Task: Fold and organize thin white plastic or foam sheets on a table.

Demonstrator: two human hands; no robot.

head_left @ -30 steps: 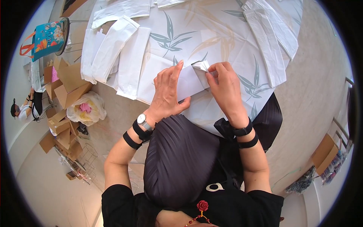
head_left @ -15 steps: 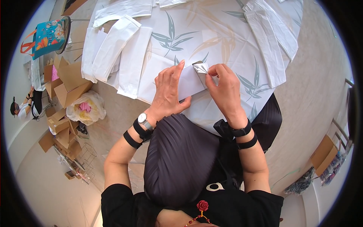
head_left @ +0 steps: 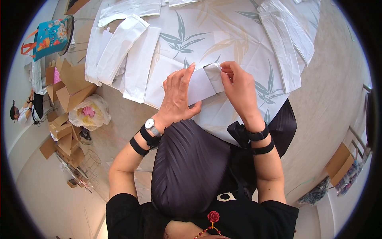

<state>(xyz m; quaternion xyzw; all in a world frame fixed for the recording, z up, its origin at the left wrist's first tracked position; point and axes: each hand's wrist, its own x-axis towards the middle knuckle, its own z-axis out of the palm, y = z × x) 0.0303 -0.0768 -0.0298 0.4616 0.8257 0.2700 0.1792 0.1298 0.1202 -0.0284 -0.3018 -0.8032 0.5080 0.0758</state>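
Note:
A flat white paper piece, like an envelope (head_left: 201, 88), lies near the front edge of the table. My left hand (head_left: 175, 89) rests on its left part, thumb stretched out to the right and index finger pointing away from me. At the piece's right end is a pale greyish-white flap (head_left: 215, 77). The fingertips of my right hand (head_left: 240, 85) pinch the far right corner of this flap. My right hand's other fingers are curled in.
A round table with a leaf-patterned white cloth (head_left: 223, 36) spreads before me. Folded white plastic packets lie at its left (head_left: 139, 63) and right (head_left: 280, 51). Cardboard boxes (head_left: 73, 87), a clear bag (head_left: 91, 113), a blue tote bag (head_left: 51, 38) and another person (head_left: 26, 113) are at left.
My right hand has moved slightly right and away from me with the flap's corner. The crumpled silvery flap now lies flatter and paler. My left hand has stayed in place.

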